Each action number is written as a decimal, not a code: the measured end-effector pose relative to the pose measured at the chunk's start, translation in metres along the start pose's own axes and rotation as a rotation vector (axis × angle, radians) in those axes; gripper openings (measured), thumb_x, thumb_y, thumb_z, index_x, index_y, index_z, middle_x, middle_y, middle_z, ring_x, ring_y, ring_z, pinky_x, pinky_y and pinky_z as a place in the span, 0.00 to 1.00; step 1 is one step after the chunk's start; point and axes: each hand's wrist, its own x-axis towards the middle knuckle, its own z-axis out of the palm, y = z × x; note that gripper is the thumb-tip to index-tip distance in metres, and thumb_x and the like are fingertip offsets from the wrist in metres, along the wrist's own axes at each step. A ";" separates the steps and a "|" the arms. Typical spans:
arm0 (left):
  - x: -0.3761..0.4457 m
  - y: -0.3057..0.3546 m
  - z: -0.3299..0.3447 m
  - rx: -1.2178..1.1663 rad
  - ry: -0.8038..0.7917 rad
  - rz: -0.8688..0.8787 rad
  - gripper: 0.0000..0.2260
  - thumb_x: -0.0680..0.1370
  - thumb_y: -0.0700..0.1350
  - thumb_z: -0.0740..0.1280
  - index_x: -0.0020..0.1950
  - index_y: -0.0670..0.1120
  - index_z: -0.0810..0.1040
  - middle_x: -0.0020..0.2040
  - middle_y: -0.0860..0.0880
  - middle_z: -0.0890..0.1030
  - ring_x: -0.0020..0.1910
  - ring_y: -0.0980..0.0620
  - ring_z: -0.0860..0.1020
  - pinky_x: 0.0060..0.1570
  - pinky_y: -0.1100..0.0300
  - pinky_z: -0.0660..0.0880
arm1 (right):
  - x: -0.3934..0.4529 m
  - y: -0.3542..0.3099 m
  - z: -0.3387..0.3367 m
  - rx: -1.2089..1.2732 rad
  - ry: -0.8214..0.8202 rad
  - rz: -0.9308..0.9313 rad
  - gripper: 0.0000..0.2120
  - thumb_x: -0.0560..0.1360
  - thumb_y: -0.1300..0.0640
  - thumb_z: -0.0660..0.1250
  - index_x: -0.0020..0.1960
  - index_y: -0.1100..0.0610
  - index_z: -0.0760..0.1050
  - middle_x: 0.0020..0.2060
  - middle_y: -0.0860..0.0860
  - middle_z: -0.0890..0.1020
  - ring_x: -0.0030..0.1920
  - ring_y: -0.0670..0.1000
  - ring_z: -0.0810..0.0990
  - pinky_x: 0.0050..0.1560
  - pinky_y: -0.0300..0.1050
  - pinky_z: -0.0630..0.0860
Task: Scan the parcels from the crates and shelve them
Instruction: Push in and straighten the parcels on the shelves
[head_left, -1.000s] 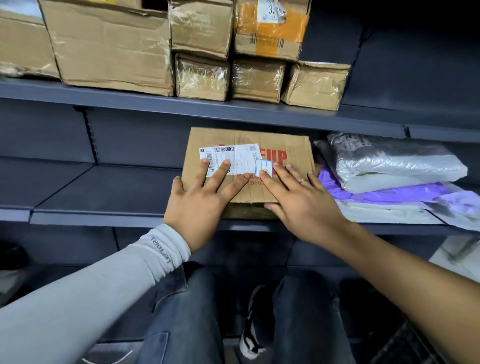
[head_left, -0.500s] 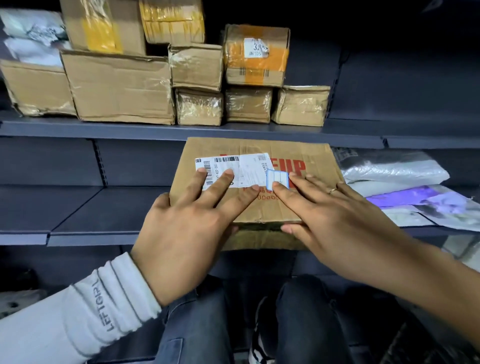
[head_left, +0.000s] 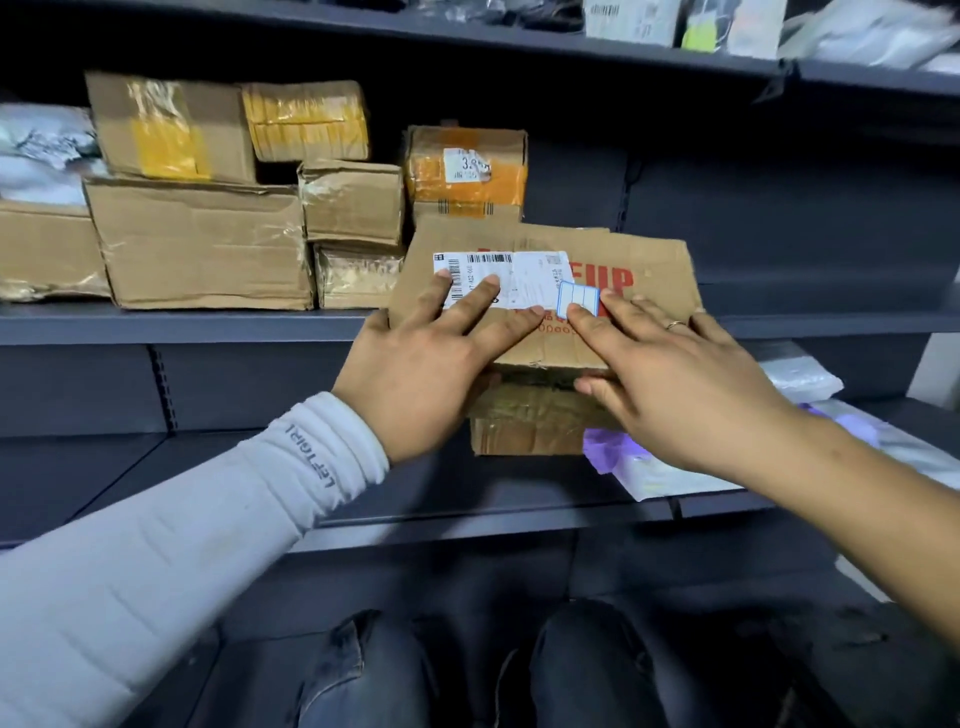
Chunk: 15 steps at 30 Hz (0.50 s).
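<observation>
- Dark grey metal shelving (head_left: 182, 325) is filling the view in front of me; brown cardboard boxes (head_left: 202, 244) are sitting stacked on the middle shelf, to my left
- I am holding a flat cardboard parcel (head_left: 644, 275) in front of the shelves, between the middle shelf and the lower one; its top face is tilting toward me, showing red lettering
- My left hand (head_left: 431, 374), in a pale grey sleeve (head_left: 171, 545), is lying on the parcel with fingers spread and nearly straight; the fingertips are resting on the white shipping label (head_left: 519, 278); the thumb is tucking under the near edge
- My right hand (head_left: 670, 384) is gripping the parcel the same way, fingers flat on top, thumb below; its forefinger is touching a small blue-bordered sticker (head_left: 577, 299) at the label's right end
- Grey and purple plastic mailers (head_left: 649, 467) are lying on the lower shelf, beneath my right hand
- My knees in dark jeans (head_left: 363, 670) are showing at the bottom
</observation>
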 end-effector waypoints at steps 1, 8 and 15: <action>0.012 0.001 0.004 -0.008 -0.016 0.013 0.28 0.86 0.58 0.53 0.81 0.69 0.39 0.86 0.54 0.45 0.84 0.43 0.47 0.69 0.36 0.68 | 0.005 0.006 0.005 -0.002 0.003 0.021 0.32 0.84 0.36 0.49 0.84 0.42 0.43 0.85 0.50 0.49 0.84 0.53 0.50 0.80 0.65 0.54; 0.076 0.016 0.028 -0.012 -0.024 0.083 0.28 0.87 0.57 0.54 0.80 0.70 0.39 0.85 0.56 0.45 0.84 0.44 0.46 0.69 0.36 0.67 | 0.028 0.044 0.032 0.036 0.040 0.143 0.32 0.84 0.36 0.51 0.84 0.42 0.45 0.84 0.49 0.50 0.84 0.53 0.50 0.77 0.68 0.57; 0.116 0.027 0.039 -0.011 -0.032 0.152 0.27 0.87 0.56 0.53 0.81 0.68 0.42 0.85 0.56 0.44 0.84 0.44 0.45 0.74 0.34 0.61 | 0.032 0.079 0.049 0.091 0.162 0.150 0.31 0.82 0.34 0.48 0.83 0.41 0.54 0.83 0.47 0.59 0.82 0.52 0.59 0.75 0.60 0.65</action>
